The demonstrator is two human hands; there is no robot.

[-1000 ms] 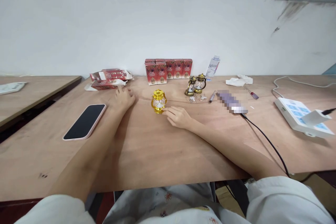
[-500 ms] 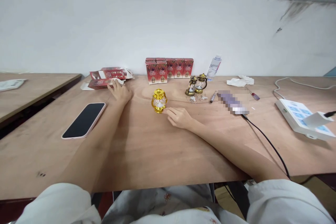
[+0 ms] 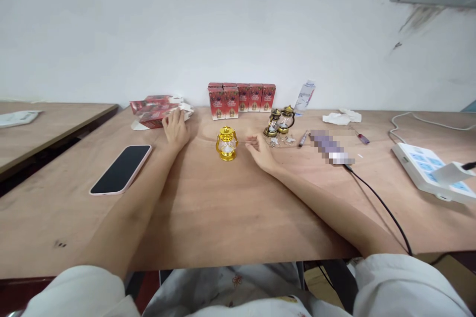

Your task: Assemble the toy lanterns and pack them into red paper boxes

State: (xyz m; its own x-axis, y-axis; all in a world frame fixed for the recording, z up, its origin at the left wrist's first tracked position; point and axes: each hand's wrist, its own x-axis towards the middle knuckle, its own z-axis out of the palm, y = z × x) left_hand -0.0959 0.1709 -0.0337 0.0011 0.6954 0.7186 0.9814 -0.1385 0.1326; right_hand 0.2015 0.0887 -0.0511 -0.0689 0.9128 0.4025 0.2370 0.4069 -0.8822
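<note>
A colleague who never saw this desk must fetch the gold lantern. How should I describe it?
On the long wooden table, look in front of the row of upright red boxes at the white wall. The small shiny gold lantern stands alone between the person's left hand and right hand. Unlike the two darker bronze lanterns to its right, it is bright yellow-gold.

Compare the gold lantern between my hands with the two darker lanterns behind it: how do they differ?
Colour: the gold lantern is bright yellow-gold; the two darker lanterns are dull bronze-brown. Place: the gold lantern stands alone between the left hand and right hand, touched by neither; the darker lanterns stand side by side farther back, near the water bottle. Shared: same small lantern shape, all upright.
</note>
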